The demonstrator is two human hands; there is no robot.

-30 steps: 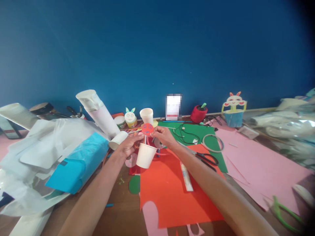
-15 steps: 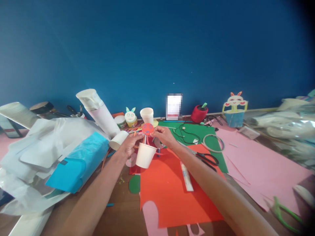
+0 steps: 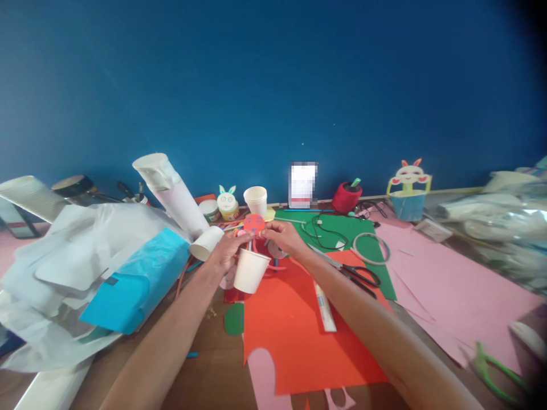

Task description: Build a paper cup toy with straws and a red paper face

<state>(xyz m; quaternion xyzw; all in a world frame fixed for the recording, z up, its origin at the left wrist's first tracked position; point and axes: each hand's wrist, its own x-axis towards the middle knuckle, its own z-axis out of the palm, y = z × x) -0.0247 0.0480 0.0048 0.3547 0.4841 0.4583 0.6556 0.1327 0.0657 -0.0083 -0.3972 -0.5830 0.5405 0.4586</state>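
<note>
In front of me an orange paper face point(image 3: 254, 222) with blue drawn features stands above a white paper cup point(image 3: 251, 271), joined to it by a pale stick. My left hand point(image 3: 227, 249) pinches the left lower edge of the face, where a bit of pink shows. The right lower edge is pinched between the fingertips of my right hand point(image 3: 284, 237). The cup hangs slightly tilted below both hands, over the edge of an orange paper sheet point(image 3: 282, 336). My fingers partly hide what lies between them.
Scissors point(image 3: 363, 276) and a glue tube point(image 3: 325, 307) lie right of the cup. A tape roll point(image 3: 276, 249) sits behind. On the left are a blue packet point(image 3: 137, 285) and plastic wrapping; cups point(image 3: 255, 199) stand by the wall. Green paper point(image 3: 294, 217) holds a cable.
The orange face and the cup have shifted slightly left. My right fingertips have moved a little left along the face's lower edge, and both hands keep their pinch.
</note>
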